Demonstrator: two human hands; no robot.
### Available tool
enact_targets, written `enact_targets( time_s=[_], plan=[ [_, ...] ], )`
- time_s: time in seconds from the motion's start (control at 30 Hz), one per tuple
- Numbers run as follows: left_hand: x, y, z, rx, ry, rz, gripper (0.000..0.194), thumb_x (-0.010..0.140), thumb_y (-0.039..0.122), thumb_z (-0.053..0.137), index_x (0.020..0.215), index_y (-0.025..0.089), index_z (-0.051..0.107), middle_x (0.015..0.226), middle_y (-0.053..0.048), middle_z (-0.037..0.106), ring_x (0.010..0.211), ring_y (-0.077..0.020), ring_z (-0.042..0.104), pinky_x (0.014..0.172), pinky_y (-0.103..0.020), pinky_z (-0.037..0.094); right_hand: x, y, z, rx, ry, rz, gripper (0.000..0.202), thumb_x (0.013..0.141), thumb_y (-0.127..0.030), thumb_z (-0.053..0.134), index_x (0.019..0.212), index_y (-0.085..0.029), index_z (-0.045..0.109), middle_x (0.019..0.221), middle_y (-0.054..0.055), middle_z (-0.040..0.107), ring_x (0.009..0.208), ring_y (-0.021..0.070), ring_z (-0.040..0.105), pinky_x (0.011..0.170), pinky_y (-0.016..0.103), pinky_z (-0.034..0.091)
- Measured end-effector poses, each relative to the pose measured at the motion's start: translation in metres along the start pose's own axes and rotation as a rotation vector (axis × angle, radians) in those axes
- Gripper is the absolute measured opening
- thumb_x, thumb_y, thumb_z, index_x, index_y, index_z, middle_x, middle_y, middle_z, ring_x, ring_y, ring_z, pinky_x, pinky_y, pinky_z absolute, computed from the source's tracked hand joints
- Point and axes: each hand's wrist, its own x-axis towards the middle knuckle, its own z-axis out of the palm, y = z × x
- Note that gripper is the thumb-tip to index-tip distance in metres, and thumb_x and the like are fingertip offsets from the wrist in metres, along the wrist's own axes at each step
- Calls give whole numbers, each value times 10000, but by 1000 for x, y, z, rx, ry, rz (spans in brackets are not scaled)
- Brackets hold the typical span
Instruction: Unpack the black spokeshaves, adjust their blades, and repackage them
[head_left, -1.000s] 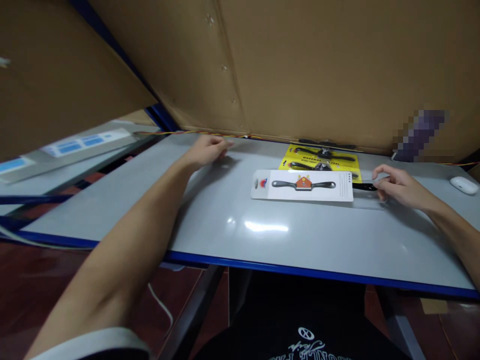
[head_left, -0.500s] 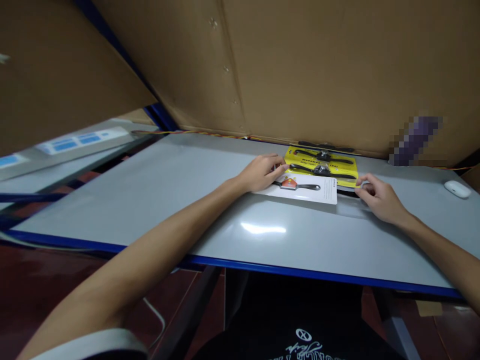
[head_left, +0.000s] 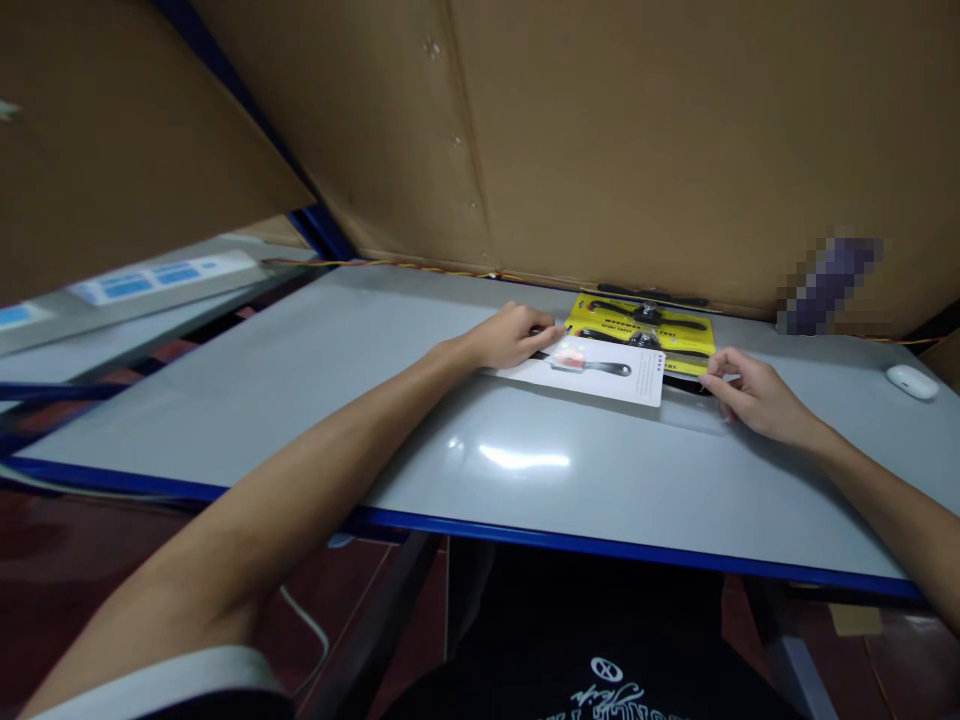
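A white printed card (head_left: 611, 385) showing a dark-handled tool with an orange-red middle lies tilted over the grey tabletop. My left hand (head_left: 512, 337) is closed on its left end, thumb along the upper edge. Behind it are yellow cards (head_left: 667, 332) carrying black two-handled spokeshaves (head_left: 649, 312) under clear plastic. To the right, my right hand (head_left: 754, 393) pinches what looks like a clear plastic sleeve (head_left: 694, 412) beside the yellow card's lower corner. A black handle partly shows between the white card and these fingers; the rest of it is hidden.
A brown cardboard wall (head_left: 637, 150) rises along the table's (head_left: 300, 400) back edge. A white rounded case (head_left: 912, 382) sits at the far right, near a pixelated purple shape (head_left: 829, 285). At left stands another surface with a white-and-blue strip (head_left: 165, 280).
My left hand and the white card have shifted left, away from my right hand. More clear plastic shows between them. My right hand has moved only slightly.
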Motion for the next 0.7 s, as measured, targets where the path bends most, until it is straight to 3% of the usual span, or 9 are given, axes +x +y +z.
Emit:
enact_targets(
  time_s=[0.13,0.23,0.37,0.43,0.53,0.6,0.7],
  plan=[
    [-1,-5,-4,-1,-22,-13,488,965,536,409,606,206,412,576,38,300,581,-120,260,579,-287,243,0,3,-5,30,9,17,412,904,-630,664,900,-248,510,694,-32,602,455,136,558,461,296,422],
    [-6,-22,-10,22,-43,-96,538,938,603,418,586,199,463,591,32,299,588,-120,263,590,-280,242,0,9,-11,21,5,32,408,898,-627,673,910,-247,522,694,-34,609,457,136,566,450,289,415],
    [-22,-68,-27,107,-59,-334,573,865,706,466,662,201,645,581,4,476,591,-151,391,622,-280,293,-1,17,-19,-20,16,31,382,913,-613,650,932,-245,550,726,-24,625,469,138,566,467,305,437],
    [-34,-95,-36,162,-36,-436,523,836,694,524,756,214,714,661,-35,630,662,-202,506,657,-288,337,0,20,-20,-27,30,31,366,915,-601,645,945,-248,553,724,-24,622,479,148,569,488,319,457],
    [-48,-125,-46,331,34,-582,474,869,620,530,893,201,751,831,-99,716,809,-269,589,745,-324,403,0,21,-19,-46,73,16,342,921,-581,638,943,-254,541,742,-12,623,489,161,567,519,344,478],
    [-52,-134,-48,370,83,-578,463,876,585,567,1021,185,749,977,-127,733,954,-299,604,857,-364,442,-1,20,-17,-71,110,0,333,929,-574,629,947,-256,532,809,13,643,496,162,564,522,354,477],
    [-51,-131,-46,371,149,-485,503,948,537,493,1153,142,728,1131,-156,718,1135,-316,576,1041,-429,434,-2,17,-15,-126,170,-36,338,933,-580,624,966,-258,526,886,41,649,542,168,575,526,344,464]
  ],
)
